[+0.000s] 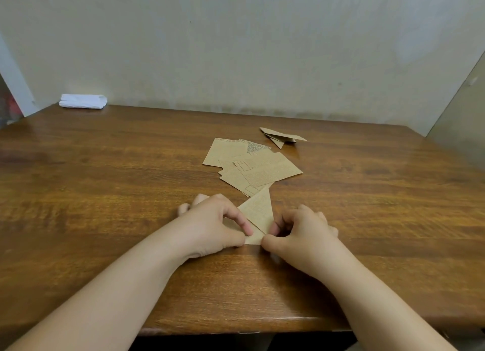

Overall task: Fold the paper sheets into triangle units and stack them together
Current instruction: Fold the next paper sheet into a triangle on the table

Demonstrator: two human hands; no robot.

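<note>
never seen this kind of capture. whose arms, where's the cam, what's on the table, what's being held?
There is no robot here: a person works with two bare hands. The one picture comes from a wide-angle camera worn on the head, looking forward and down, so the arms enter from the bottom edge.

On the wooden table lies a loose pile of flat brown sheets. Beyond it are folded units, already made. A white bundle sits at the far left corner, by the wall.

The left hand and right hand both pinch the near edge of a partly folded sheet, which already shows a triangular flap. Their fingers are curled onto it, so a fold seems to be under way.
</note>
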